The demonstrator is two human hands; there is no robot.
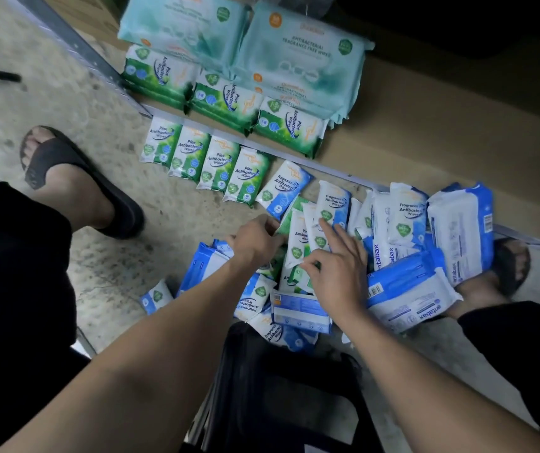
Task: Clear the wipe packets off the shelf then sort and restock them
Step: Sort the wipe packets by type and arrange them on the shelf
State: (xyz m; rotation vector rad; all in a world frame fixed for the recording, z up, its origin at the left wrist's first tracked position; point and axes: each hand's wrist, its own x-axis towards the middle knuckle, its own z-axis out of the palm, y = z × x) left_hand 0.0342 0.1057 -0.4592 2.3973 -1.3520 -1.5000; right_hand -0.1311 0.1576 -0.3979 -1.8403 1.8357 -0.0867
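A loose pile of blue-and-white wipe packets (389, 230) lies on the concrete floor in front of the low shelf (425, 125). My left hand (255, 243) reaches into the pile's left side, its fingers curled around a packet edge. My right hand (337, 266) rests on the pile, forefinger stretched onto a small fragrance-free packet (332, 204), thumb pinching a green-and-white packet (295, 250). Several small green pine packets (203, 158) stand in a row along the shelf edge. On the shelf lie larger pine packets (226, 99) and big teal packets (298, 57).
My sandalled left foot (75, 178) stands on the floor at the left; my right foot (504, 273) is under the large blue packs (458, 230). A dark stool (281, 387) is below my arms. A grey shelf upright (75, 44) runs diagonally at upper left.
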